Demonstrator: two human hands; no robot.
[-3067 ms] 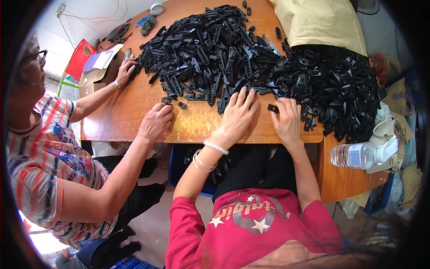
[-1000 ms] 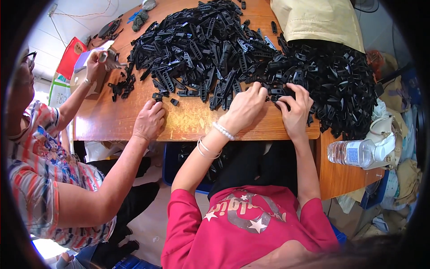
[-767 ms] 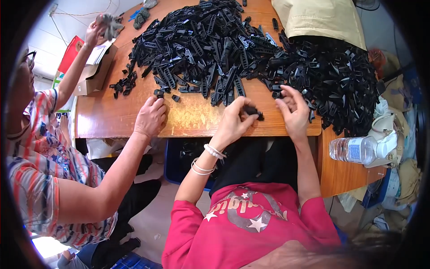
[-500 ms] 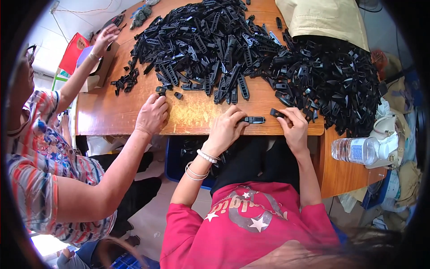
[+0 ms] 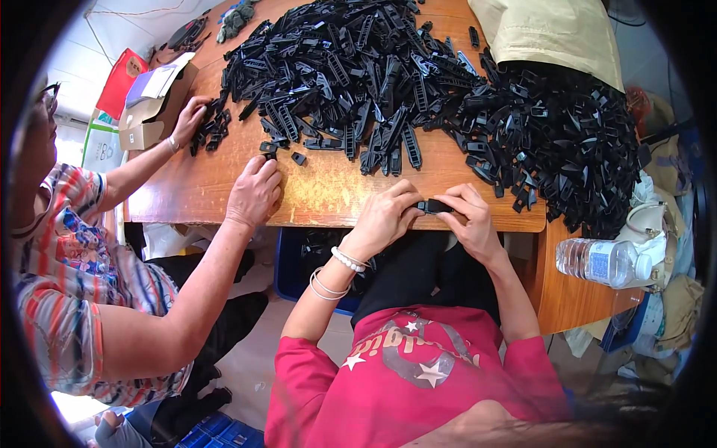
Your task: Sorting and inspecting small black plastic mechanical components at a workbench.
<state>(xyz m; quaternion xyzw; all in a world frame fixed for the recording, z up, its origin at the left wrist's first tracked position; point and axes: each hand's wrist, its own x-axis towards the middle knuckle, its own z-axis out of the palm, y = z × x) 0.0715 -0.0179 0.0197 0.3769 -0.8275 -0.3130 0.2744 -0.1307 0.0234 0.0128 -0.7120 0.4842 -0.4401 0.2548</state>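
Near the front edge of the table, my left hand [image 5: 388, 215] is closed on one end of a slim black plastic part [image 5: 429, 206]. My right hand [image 5: 470, 221] pinches its other end, where the small black piece it holds meets that part; the join is hidden by my fingers. Beyond my hands lies a big heap of long black slotted plastic parts [image 5: 336, 67]. To the right of it spreads a pile of smaller black pieces [image 5: 567, 142], partly under a cream cloth bag [image 5: 549, 37].
A co-worker's hand [image 5: 254, 190] rests on the table at my left, their other hand [image 5: 192, 119] by a small cluster of black pieces [image 5: 214, 131]. A cardboard box [image 5: 149, 119] stands behind. A clear plastic bottle [image 5: 597, 261] lies at right; a blue bin [image 5: 287, 261] sits below.
My right hand has moved left, bringing its small black piece against the part in my left hand. The co-worker's far hand has come down to the cluster of black pieces.
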